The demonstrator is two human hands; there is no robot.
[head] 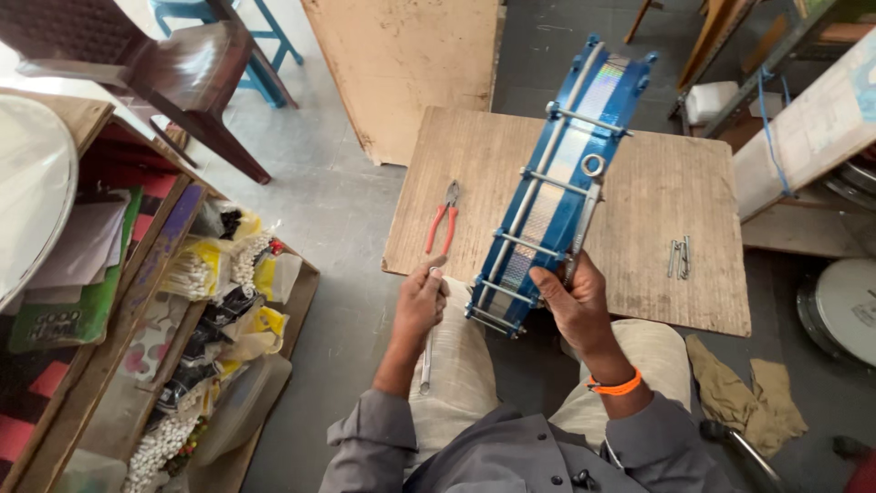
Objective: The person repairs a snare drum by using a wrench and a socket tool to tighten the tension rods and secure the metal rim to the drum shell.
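Note:
A blue round frame drum (566, 178) with silver tension rods and a shiny band stands on edge on a low wooden board (657, 201), its near end resting by my lap. My right hand (575, 306) grips its lower rim beside a silver rod. My left hand (422, 297) is closed around a thin metal rod-like tool (426, 361) that hangs down along my thigh, just left of the drum's near end. Red-handled pliers (442, 219) lie on the board to the left of the drum.
Loose silver metal rods (679, 257) lie on the board's right side. A wooden crate (214, 310) with bagged white parts sits at left, a dark chair (173, 73) behind it. Rags (744, 393) and white drums (844, 306) lie at right. A plywood sheet (401, 64) leans beyond.

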